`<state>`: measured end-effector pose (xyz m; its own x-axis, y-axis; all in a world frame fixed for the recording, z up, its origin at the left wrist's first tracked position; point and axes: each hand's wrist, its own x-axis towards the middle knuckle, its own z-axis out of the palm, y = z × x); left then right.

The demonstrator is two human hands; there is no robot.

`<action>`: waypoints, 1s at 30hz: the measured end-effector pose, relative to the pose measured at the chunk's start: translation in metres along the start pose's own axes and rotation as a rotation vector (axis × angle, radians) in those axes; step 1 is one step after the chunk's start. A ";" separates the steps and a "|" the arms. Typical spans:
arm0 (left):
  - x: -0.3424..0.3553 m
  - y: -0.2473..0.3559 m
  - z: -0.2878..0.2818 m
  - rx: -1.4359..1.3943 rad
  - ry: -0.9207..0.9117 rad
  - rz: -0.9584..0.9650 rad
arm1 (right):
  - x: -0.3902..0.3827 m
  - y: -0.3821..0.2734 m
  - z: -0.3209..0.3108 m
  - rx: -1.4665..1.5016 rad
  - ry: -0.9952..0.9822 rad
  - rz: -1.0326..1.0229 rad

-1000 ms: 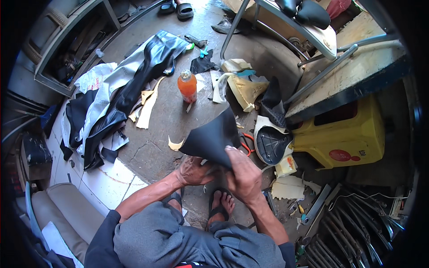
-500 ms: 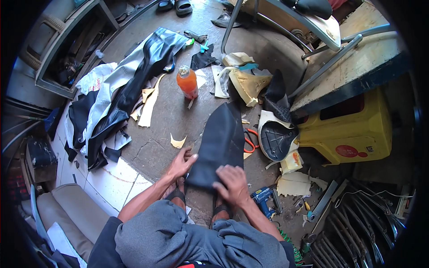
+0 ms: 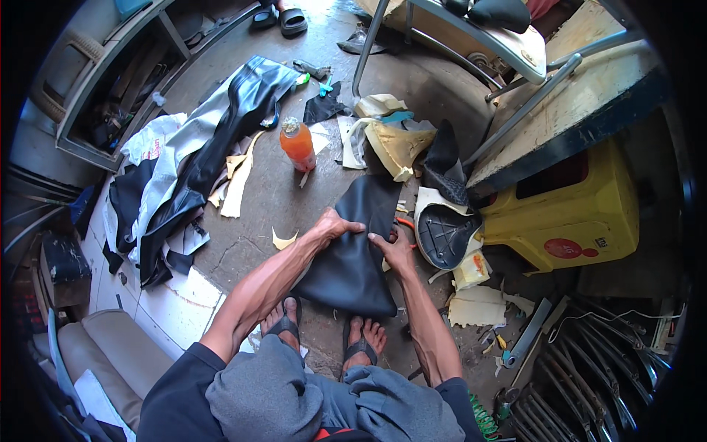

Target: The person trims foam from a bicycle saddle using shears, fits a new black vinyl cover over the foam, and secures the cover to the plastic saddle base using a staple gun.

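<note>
A smooth black sheet [image 3: 342, 280] lies in a wide, creased shape on the floor above my sandalled feet. My left hand [image 3: 336, 227] grips its middle from the left, thumb on top. Close beside it, my right hand [image 3: 390, 247] holds the sheet from the right, thumb pressing on it, with its other fingers partly hidden. Orange-handled scissors [image 3: 406, 222] show just beyond my right hand, partly covered. A black plastic seat base [image 3: 445, 232] edged in pale foam lies to the right. An orange bottle [image 3: 298, 151] stands beyond the sheet.
Fabric scraps [image 3: 202, 177] heap at left, foam pieces [image 3: 398, 144] lie ahead. A yellow plastic box [image 3: 574, 206] sits right, under a bench [image 3: 560, 121] and metal-legged chair [image 3: 501, 48]. Curved metal frames [image 3: 567, 383] fill lower right, a beige cushion [image 3: 125, 353] lower left. Another person's sandalled foot [image 3: 291, 22] shows at top.
Both hands have moved forward and closer together, from the sheet's near end to gripping its middle. The sheet, earlier lifted and then turned lengthwise, now spreads wider toward my feet.
</note>
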<state>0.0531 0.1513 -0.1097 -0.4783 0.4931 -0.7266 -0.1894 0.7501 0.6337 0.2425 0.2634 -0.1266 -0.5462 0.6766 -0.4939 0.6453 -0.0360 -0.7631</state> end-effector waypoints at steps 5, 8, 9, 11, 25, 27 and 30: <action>0.004 -0.013 0.007 -0.192 0.045 0.148 | -0.009 0.014 0.017 -0.173 0.228 -0.287; -0.014 0.005 0.003 -0.260 -0.075 0.078 | -0.015 0.003 0.023 -0.136 0.236 -0.267; -0.007 -0.004 0.006 -0.258 -0.071 0.082 | -0.016 0.001 0.024 -0.100 0.230 -0.213; 0.006 -0.016 0.014 -0.276 -0.081 0.240 | -0.004 0.012 0.017 -0.089 0.234 -0.188; -0.053 -0.016 0.030 -0.649 -0.176 0.333 | -0.026 -0.029 0.000 0.420 -0.160 -0.198; -0.052 -0.024 0.027 -0.774 -0.251 0.306 | -0.029 -0.032 0.002 0.407 -0.131 -0.311; -0.056 -0.031 0.023 -0.829 -0.280 0.237 | -0.040 -0.051 -0.001 0.203 0.010 -0.400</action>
<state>0.1054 0.1106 -0.0948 -0.3775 0.7647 -0.5222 -0.7214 0.1107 0.6836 0.2321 0.2386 -0.0678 -0.7259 0.6734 -0.1399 0.2656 0.0868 -0.9602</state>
